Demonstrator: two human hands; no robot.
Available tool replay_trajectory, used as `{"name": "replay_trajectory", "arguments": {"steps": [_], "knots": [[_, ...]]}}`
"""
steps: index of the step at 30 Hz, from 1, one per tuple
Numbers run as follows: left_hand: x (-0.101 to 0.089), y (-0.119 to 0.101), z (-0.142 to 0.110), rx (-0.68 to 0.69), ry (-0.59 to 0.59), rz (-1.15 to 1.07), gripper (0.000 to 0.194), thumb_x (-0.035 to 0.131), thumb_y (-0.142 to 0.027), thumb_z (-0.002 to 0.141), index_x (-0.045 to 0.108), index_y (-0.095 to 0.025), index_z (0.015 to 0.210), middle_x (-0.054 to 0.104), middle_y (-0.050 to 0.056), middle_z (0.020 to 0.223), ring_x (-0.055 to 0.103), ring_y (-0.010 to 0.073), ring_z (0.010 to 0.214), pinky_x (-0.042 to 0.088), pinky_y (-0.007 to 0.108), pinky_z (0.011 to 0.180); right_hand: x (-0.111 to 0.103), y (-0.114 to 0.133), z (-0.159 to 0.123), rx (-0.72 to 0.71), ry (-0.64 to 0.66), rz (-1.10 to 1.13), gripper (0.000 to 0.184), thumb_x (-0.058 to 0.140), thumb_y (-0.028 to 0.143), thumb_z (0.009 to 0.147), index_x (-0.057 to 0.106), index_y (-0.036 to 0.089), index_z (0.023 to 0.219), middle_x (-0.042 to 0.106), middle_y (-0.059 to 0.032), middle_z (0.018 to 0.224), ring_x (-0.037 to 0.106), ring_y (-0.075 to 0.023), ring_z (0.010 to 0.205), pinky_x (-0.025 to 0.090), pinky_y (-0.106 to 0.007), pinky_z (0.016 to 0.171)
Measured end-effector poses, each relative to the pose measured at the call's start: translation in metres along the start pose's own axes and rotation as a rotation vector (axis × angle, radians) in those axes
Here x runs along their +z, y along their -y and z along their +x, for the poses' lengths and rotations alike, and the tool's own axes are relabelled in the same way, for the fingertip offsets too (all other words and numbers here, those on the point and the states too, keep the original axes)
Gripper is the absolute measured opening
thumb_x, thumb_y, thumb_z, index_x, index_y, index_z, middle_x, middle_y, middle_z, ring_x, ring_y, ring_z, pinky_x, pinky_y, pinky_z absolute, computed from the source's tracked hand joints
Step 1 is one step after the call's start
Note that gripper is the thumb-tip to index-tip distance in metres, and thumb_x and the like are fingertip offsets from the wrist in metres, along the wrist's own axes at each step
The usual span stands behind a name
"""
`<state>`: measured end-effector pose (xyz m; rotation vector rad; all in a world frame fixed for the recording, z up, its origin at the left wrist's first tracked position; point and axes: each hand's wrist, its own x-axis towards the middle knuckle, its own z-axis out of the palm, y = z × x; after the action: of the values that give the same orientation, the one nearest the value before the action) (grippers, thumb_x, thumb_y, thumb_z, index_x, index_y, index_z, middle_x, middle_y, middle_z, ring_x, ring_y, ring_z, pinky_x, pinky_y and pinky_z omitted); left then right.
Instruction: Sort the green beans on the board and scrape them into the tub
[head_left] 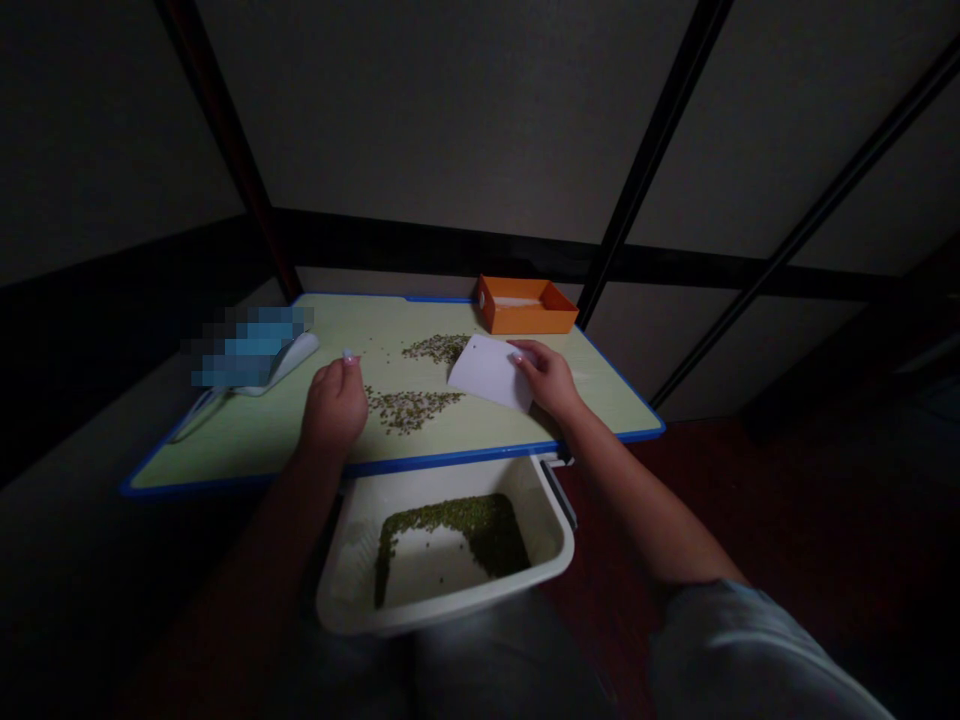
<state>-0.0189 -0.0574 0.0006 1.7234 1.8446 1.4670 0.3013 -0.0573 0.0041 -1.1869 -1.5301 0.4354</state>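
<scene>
My right hand [547,380] grips a white card [489,368] by its right side, thumb on top. The card is a flat, slightly curved sheet with a small hole near its top corner, and it stands tilted on the table beside a pile of small greenish seeds or grains [436,348]. A second patch of the grains [409,408] lies nearer to me, just right of my left hand [337,400]. That hand is closed with the thumb on top, over the table's front part. Whatever its fingers may hold is hidden.
The pale table [247,440] has a blue edge. An orange open box [532,320] stands at its back right. At the left lies a white curved object [291,358] beneath a pixelated blue patch. Below the front edge, a white tub [442,610] holds many green grains.
</scene>
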Motion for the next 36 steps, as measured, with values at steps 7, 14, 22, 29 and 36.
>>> {"name": "replay_trajectory", "arguments": {"steps": [7, 14, 22, 29, 36], "knots": [[0.002, 0.002, 0.0, 0.013, -0.03, -0.004, 0.042, 0.034, -0.046, 0.097, 0.069, -0.022, 0.099, 0.074, 0.013, 0.109, 0.065, 0.0262, 0.12, 0.045, 0.044, 0.116, 0.004, -0.002, 0.002, -0.018, 0.065, 0.065, 0.03, 0.07, 0.036, 0.087, 0.081, 0.022, 0.111, 0.079, -0.0091, 0.122, 0.071, -0.0272, 0.115, 0.05, -0.044, 0.107], [0.0, -0.001, -0.001, 0.002, -0.013, 0.003, 0.042, 0.034, -0.046, 0.097, 0.068, -0.022, 0.099, 0.074, 0.014, 0.112, 0.064, 0.0275, 0.121, 0.044, 0.048, 0.116, 0.003, 0.0, 0.002, -0.041, 0.111, 0.09, 0.031, 0.07, 0.042, 0.087, 0.082, 0.022, 0.109, 0.079, -0.0091, 0.122, 0.071, -0.0287, 0.117, 0.049, -0.047, 0.109], [-0.001, -0.003, 0.0, -0.014, 0.009, 0.012, 0.042, 0.031, -0.045, 0.097, 0.066, -0.021, 0.097, 0.073, 0.015, 0.112, 0.064, 0.0286, 0.121, 0.043, 0.049, 0.117, 0.003, 0.002, 0.001, -0.008, 0.154, 0.127, 0.037, 0.072, 0.048, 0.086, 0.082, 0.022, 0.108, 0.079, -0.0102, 0.121, 0.07, -0.0299, 0.116, 0.05, -0.047, 0.108], [-0.001, -0.004, -0.002, -0.032, 0.006, 0.031, 0.046, 0.03, -0.046, 0.098, 0.068, -0.02, 0.101, 0.072, 0.016, 0.114, 0.064, 0.0286, 0.122, 0.042, 0.048, 0.117, 0.002, 0.007, -0.002, -0.014, 0.189, 0.149, 0.042, 0.073, 0.055, 0.084, 0.083, 0.022, 0.108, 0.079, -0.0095, 0.122, 0.07, -0.0296, 0.117, 0.05, -0.046, 0.108], [-0.003, -0.012, -0.003, -0.056, 0.023, 0.014, 0.042, 0.033, -0.042, 0.099, 0.068, -0.018, 0.1, 0.072, 0.017, 0.117, 0.061, 0.0292, 0.125, 0.04, 0.048, 0.119, 0.002, 0.009, -0.003, -0.019, 0.207, 0.169, 0.042, 0.074, 0.055, 0.083, 0.082, 0.022, 0.107, 0.079, -0.0099, 0.121, 0.07, -0.0293, 0.115, 0.05, -0.047, 0.107]]}}
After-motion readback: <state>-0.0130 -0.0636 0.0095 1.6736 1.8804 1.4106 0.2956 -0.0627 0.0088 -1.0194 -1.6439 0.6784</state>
